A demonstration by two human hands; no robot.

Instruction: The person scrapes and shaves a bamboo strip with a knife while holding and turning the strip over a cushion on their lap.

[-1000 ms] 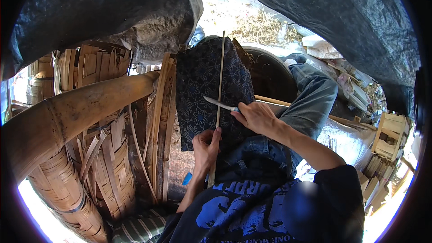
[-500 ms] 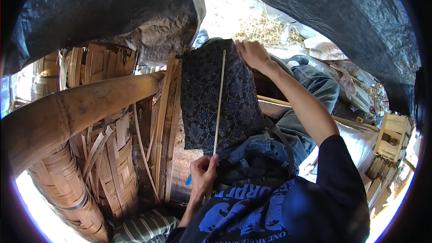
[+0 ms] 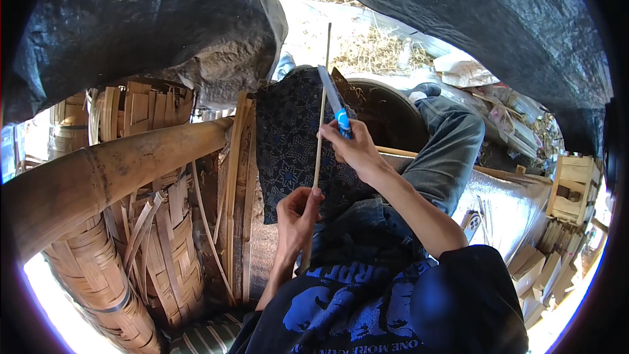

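Between thumb and fingers, my left hand (image 3: 298, 217) pinches a thin bamboo strip (image 3: 318, 164) that stands up lengthwise in front of me. My right hand (image 3: 356, 151) is closed around the blue handle of a knife (image 3: 332, 95), its pale blade pointing up and away beside the strip's upper part. The right thumb lies close to the strip; whether it touches cannot be made out. Beneath both is a dark blue patterned cloth (image 3: 282, 137), draped over my lap. The strip's lower end passes behind my left hand.
A thick bamboo pole (image 3: 124, 164) juts in from the left, near tall woven bamboo baskets (image 3: 108, 275). Upright bamboo slats (image 3: 236, 203) stand beside the cloth. A dark round basin (image 3: 386, 115) sits beyond it. Black sheeting (image 3: 498, 26) hangs overhead; a wooden crate (image 3: 571, 190) is at right.
My right hand has left the cloth's far right corner and come back toward me, now showing the knife beside the strip. The strip has shifted farther away, and my left hand slightly too.
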